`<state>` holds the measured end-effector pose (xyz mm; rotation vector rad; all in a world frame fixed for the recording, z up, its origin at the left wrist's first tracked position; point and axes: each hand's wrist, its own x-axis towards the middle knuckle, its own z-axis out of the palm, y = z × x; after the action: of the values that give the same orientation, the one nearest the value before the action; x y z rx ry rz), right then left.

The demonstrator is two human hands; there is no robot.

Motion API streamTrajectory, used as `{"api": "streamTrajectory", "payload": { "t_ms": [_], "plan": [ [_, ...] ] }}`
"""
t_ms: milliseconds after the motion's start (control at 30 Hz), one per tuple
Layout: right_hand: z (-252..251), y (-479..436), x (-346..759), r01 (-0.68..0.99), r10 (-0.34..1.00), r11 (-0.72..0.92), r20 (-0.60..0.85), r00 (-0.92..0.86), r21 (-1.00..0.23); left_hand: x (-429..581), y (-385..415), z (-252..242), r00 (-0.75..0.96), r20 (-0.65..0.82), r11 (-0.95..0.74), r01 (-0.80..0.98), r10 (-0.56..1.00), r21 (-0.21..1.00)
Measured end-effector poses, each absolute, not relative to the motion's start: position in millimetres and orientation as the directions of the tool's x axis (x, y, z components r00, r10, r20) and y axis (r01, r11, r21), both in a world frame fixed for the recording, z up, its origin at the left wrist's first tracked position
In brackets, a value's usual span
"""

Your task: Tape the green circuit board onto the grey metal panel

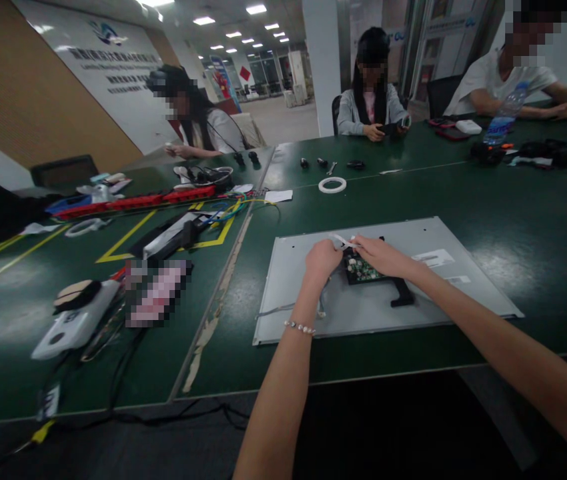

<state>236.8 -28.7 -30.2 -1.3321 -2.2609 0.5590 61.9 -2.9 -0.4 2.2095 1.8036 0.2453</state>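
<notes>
A thin white flat strip [339, 239], looking like a ribbon cable, runs between my two hands above a green circuit board [360, 269]. My left hand [323, 259] is closed at the strip's left end, fingertips curled in. From the right, my right hand [374, 254] reaches over the board's upper edge, its fingers closed together on the strip's other end. The board sits on a black bracket [402, 293] on a flat grey panel [288, 267]. Grey wires [278, 309] with small connectors lie beside my left wrist. The fingertips are partly hidden.
A white tape roll [332, 185] and a small wrench [332, 168] lie beyond the panel. On the left are a white power bank-like device [76, 320], cables and a red power strip [138, 201]. Several people sit around the green table [538, 233]; a bottle [506, 117] stands far right.
</notes>
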Motion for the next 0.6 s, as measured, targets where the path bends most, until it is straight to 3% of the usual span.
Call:
{"api": "streamTrajectory", "payload": {
  "t_ms": [233, 433, 600],
  "plan": [
    [-30.3, -28.5, 237.7, 0.701, 0.887, 0.449, 0.181, -0.426, -0.553, 59.1, 1.3, -2.9, 0.219, -0.029, -0.198, 0.927, 0.975, 0.320],
    [-30.2, -29.0, 237.4, 0.712, 0.894, 0.434, 0.167, -0.415, -0.553, 53.3, 9.4, -1.5, 0.306, -0.109, -0.249, 0.898, 0.946, 0.363],
    [-31.8, -27.9, 237.6, 0.704, 0.884, 0.455, 0.185, -0.429, -0.545, 61.9, -1.4, 2.0, 0.235, -0.089, -0.194, 0.925, 0.968, 0.328]
  ]
}}
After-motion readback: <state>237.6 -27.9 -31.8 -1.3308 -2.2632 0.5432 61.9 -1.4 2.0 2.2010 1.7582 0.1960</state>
